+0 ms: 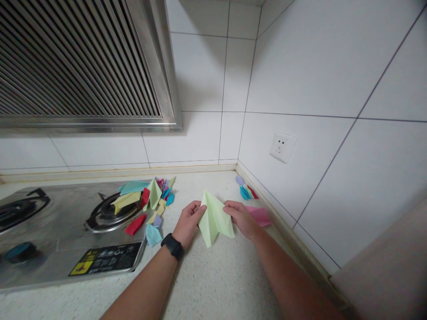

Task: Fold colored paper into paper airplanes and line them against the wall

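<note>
A pale green paper plane (213, 218) with folded wings is held above the counter, its pointed tip facing away from me. My left hand (190, 218), with a black watch on the wrist, pinches its left edge between thumb and fingers. On the other edge, my right hand (243, 218) pinches the paper the same way. A pink folded paper (260, 215) lies just beyond my right hand, partly hidden by it. Something small and red shows behind the plane near my left fingers, too covered to name.
Folded papers, among them another green paper plane (154, 194) and a red piece (135, 225), lie on and beside the gas stove (66, 240). Small colored papers (245, 192) rest against the right wall. A range hood (167, 120) overhangs the stove; a socket (283, 147) is on the wall.
</note>
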`<state>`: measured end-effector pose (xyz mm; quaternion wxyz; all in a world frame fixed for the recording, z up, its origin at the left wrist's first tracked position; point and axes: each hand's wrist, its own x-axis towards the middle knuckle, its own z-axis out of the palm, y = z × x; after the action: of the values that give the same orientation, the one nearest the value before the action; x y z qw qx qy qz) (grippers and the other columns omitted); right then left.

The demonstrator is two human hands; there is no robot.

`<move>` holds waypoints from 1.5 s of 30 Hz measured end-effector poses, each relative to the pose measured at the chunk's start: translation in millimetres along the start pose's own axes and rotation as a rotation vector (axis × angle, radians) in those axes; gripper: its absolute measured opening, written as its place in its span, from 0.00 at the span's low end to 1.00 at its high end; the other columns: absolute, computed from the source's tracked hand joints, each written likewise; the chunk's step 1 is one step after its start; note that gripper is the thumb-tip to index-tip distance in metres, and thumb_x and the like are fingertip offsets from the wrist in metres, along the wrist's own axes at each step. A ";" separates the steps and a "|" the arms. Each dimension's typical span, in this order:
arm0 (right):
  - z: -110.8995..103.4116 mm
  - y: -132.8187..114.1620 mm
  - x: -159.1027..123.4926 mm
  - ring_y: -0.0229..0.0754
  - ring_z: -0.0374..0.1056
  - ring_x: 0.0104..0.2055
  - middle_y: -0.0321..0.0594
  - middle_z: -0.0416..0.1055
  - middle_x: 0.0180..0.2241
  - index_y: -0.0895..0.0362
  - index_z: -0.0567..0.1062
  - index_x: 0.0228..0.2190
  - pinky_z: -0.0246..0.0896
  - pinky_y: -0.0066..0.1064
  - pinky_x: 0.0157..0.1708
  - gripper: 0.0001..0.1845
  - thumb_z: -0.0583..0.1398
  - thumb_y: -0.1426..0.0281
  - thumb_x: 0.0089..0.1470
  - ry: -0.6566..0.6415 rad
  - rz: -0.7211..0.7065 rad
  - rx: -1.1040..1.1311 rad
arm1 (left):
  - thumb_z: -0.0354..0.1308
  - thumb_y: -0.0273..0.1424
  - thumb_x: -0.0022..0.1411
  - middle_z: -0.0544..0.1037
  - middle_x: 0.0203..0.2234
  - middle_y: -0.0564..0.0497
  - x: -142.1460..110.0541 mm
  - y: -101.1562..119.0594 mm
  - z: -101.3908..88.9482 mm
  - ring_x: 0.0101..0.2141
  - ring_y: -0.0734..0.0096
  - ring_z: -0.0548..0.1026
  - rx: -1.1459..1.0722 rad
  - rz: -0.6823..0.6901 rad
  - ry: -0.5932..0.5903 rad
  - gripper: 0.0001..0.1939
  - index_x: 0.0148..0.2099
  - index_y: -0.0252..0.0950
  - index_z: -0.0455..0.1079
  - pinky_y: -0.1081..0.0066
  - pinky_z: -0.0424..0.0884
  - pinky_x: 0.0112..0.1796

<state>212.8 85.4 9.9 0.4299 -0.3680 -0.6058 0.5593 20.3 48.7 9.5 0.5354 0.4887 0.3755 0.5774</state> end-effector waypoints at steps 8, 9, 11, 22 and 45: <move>-5.7 2.3 1.4 0.33 0.54 0.19 0.30 0.59 0.19 0.56 0.66 0.24 0.47 0.25 0.19 0.15 0.61 0.58 0.48 0.064 0.024 0.086 | 0.61 0.42 0.56 0.76 0.29 0.51 -0.3 1.0 -2.4 0.27 0.72 0.73 -0.109 -0.012 0.054 0.16 0.38 0.35 0.70 0.74 0.67 0.30; -5.9 2.1 1.3 0.33 0.54 0.19 0.30 0.59 0.19 0.56 0.66 0.23 0.48 0.25 0.19 0.15 0.61 0.58 0.48 0.062 0.029 0.092 | 0.61 0.42 0.56 0.76 0.29 0.51 -0.2 0.9 -2.9 0.27 0.72 0.73 -0.115 -0.015 0.055 0.15 0.38 0.35 0.70 0.74 0.67 0.30; -5.9 2.3 1.1 0.33 0.55 0.19 0.30 0.59 0.19 0.56 0.66 0.23 0.48 0.25 0.20 0.15 0.61 0.59 0.48 0.052 0.034 0.107 | 0.61 0.42 0.56 0.76 0.29 0.51 0.0 0.8 -3.4 0.27 0.72 0.73 -0.125 -0.020 0.050 0.15 0.38 0.35 0.70 0.74 0.67 0.31; 0.3 3.4 0.2 0.34 0.55 0.23 0.31 0.58 0.21 0.58 0.67 0.21 0.49 0.26 0.24 0.13 0.60 0.62 0.50 -0.033 -0.023 0.018 | 0.61 0.40 0.58 0.76 0.31 0.50 -1.6 0.6 -1.6 0.29 0.72 0.73 -0.159 -0.013 0.014 0.14 0.39 0.34 0.70 0.74 0.67 0.31; 12.8 2.6 -3.0 0.36 0.60 0.26 0.33 0.66 0.22 0.60 0.74 0.26 0.52 0.27 0.29 0.11 0.59 0.64 0.51 -0.170 -0.011 -0.051 | 0.65 0.33 0.55 0.77 0.35 0.49 -6.3 3.1 5.8 0.32 0.72 0.74 -0.191 -0.038 -0.137 0.15 0.43 0.34 0.68 0.73 0.68 0.35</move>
<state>201.8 78.2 6.9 0.3703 -0.3268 -0.6562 0.5706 24.8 41.6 12.9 0.6148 0.4668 0.2904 0.5655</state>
